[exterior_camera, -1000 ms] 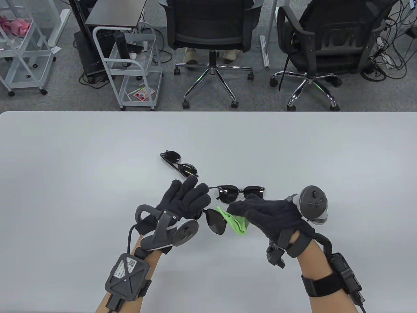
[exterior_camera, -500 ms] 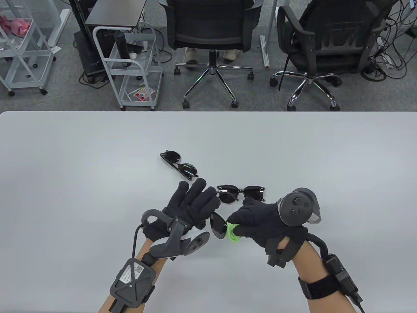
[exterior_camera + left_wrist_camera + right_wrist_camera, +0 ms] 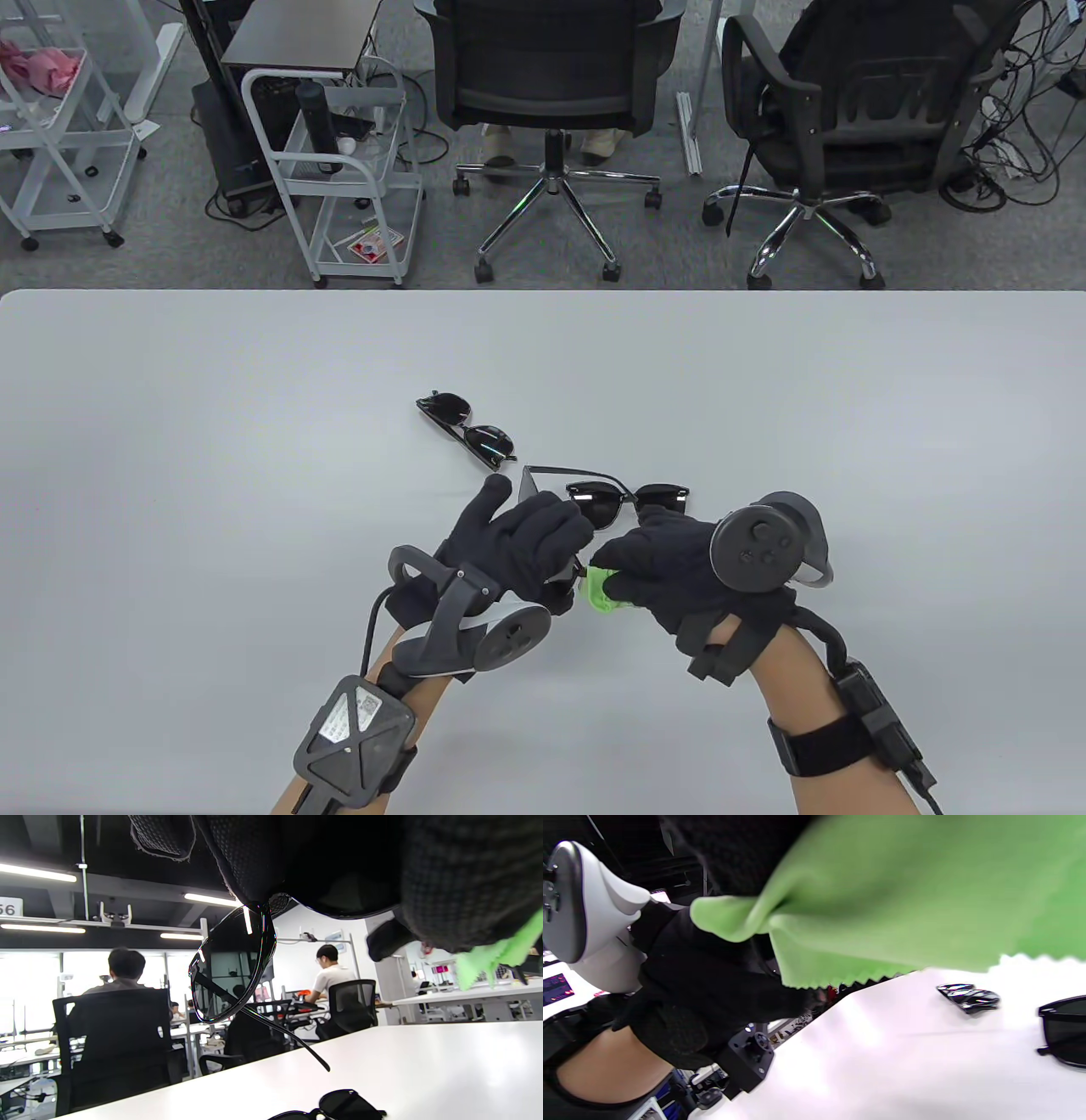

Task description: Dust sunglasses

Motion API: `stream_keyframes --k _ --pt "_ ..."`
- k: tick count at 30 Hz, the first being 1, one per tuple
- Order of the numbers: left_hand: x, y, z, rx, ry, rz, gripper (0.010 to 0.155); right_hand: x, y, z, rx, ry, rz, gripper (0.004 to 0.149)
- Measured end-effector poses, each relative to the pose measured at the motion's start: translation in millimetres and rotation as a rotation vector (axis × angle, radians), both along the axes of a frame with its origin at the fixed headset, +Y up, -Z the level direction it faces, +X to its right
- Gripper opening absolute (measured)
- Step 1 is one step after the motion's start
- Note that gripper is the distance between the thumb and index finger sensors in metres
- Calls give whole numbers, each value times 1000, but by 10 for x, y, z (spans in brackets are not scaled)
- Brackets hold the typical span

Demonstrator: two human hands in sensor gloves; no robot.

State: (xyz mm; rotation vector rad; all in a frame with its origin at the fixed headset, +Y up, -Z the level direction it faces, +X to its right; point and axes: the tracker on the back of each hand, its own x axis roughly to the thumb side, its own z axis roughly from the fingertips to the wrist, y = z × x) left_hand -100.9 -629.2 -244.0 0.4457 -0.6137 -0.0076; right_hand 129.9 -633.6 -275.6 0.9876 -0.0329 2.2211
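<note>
My left hand [image 3: 530, 543] grips a black pair of sunglasses [image 3: 530, 484] above the table; one temple sticks out to the far right. In the left wrist view one dark lens [image 3: 229, 967] hangs under my fingers. My right hand [image 3: 645, 564] holds a bunched green cloth [image 3: 599, 591] right against the left hand. The cloth also shows in the left wrist view [image 3: 492, 959] and fills the right wrist view [image 3: 882, 899]. Whether the cloth touches a lens is hidden by the gloves.
A folded pair of sunglasses [image 3: 468, 429] lies on the white table [image 3: 212, 475] behind my left hand. Another open pair [image 3: 629, 503] lies just beyond both hands. Both show in the right wrist view, folded [image 3: 969, 997] and open [image 3: 1062, 1031]. Office chairs stand past the far edge.
My left hand has turned the held sunglasses, so the lens is now hidden under the fingers and a temple points away. My right hand moved left with the cloth bunched tighter.
</note>
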Motion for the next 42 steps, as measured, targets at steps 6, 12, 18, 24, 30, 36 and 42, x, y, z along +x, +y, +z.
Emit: stream_keyframes --k 6,12,18,24,30,36,42 --pt "-237 -41 -136 -61 61 57 87 265 -94 -116 -74 -49 -8 42" --pt "-278 -72 -188 -88 77 78 88 359 -215 -191 -144 -80 -68 41" --pt "-193 -71 -110 -54 45 10 92 273 -162 -119 -75 -77 -42 41" --pt "179 -83 141 112 -21 -175 91 -108 -95 27 -34 23 -40 41" --pt "164 -60 100 90 -12 -120 87 -74 -72 1 -59 28 -100 41" --pt "171 -91 61 63 -18 -109 88 -21 -68 -28 -59 24 -67 41" --pt "-25 -59 -17 19 17 -34 88 179 -128 -105 -97 -21 -73 40"
